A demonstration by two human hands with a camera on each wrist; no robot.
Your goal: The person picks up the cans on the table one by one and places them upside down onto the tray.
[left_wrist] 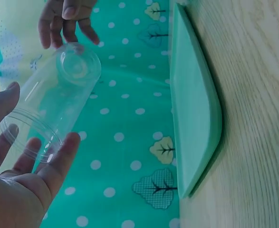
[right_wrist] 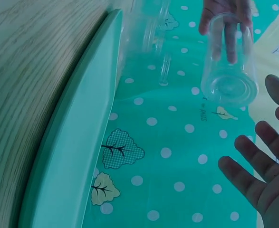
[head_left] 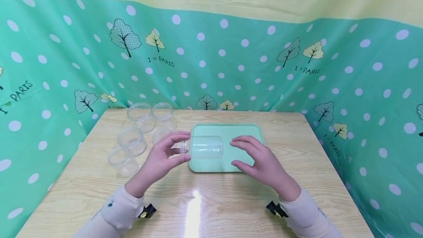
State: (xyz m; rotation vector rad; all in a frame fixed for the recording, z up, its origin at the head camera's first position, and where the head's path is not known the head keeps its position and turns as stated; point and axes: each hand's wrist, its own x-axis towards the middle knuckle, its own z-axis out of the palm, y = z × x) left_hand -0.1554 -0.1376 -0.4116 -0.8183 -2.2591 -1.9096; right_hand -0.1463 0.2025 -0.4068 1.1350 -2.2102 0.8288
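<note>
A clear plastic jar (head_left: 207,147) lies sideways in the air above the green tray (head_left: 228,167). My left hand (head_left: 166,151) grips it round the threaded mouth, thumb below and fingers above. In the left wrist view the jar (left_wrist: 58,95) points its round base toward the other hand. My right hand (head_left: 261,161) hovers right of the base, fingers spread and bent a little, touching nothing. From the right wrist view a gap shows between the jar's base (right_wrist: 230,90) and the right hand's fingers (right_wrist: 258,152).
Several clear jars (head_left: 132,140) stand upright on the left of the wooden table (head_left: 158,208); one is partly hidden behind my left hand. A green dotted cloth (head_left: 231,65) hangs along the back and sides.
</note>
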